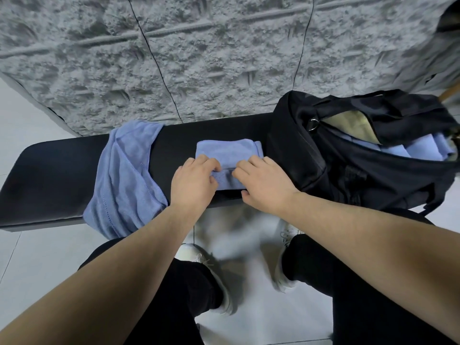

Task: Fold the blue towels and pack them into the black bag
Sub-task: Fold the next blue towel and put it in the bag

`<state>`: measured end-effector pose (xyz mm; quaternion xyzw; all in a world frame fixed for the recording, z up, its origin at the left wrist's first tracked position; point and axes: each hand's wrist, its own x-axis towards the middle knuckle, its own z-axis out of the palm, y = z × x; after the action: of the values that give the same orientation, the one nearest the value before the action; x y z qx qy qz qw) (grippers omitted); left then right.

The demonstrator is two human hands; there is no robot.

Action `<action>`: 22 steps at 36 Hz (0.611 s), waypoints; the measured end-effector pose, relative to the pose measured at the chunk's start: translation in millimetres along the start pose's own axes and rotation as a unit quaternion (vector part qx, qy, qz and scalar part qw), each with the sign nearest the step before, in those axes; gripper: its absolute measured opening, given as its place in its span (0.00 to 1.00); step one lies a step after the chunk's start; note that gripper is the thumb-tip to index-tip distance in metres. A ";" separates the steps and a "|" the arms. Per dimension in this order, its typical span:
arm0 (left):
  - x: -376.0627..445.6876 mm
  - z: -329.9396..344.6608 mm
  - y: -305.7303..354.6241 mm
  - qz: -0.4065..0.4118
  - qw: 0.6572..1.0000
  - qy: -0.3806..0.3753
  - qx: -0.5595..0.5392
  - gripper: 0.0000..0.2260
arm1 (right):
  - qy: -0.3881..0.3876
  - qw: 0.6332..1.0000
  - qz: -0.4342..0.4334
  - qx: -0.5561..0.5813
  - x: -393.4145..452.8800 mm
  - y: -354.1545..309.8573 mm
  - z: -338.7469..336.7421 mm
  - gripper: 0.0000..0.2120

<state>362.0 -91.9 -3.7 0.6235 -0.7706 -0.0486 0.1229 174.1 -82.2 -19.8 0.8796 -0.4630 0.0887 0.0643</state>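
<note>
On the black bench (57, 170) in front of me, my left hand (194, 181) and right hand (263, 183) both pinch the near fold of a folded blue towel (229, 151), fingers curled over its doubled edge and thumbs tucked under. That towel lies flat at the middle of the bench. Just left of it, an unfolded blue towel (124, 180) drapes across the seat and hangs over the front edge. Right of my hands stands the black bag (348, 155), unzipped, with more blue towels (420, 148) already inside. Behind the bench rises a rough grey wall (199, 58).
</note>
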 end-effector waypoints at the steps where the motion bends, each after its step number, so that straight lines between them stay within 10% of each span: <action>1: 0.0 -0.6 0.2 0.000 1.000 -0.001 0.002 0.13 | 0.000 1.000 0.002 0.001 0.6 0.3 0.5 0.11; 22: -11.9 -10.9 8.3 0.028 0.993 -0.100 0.047 0.18 | -0.088 0.977 0.105 0.165 -6.5 -1.0 -15.4 0.19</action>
<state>359.2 -77.7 7.2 0.5986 -0.7978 -0.0707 0.0167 169.8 -73.4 -6.2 0.8291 -0.5352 0.0926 -0.1324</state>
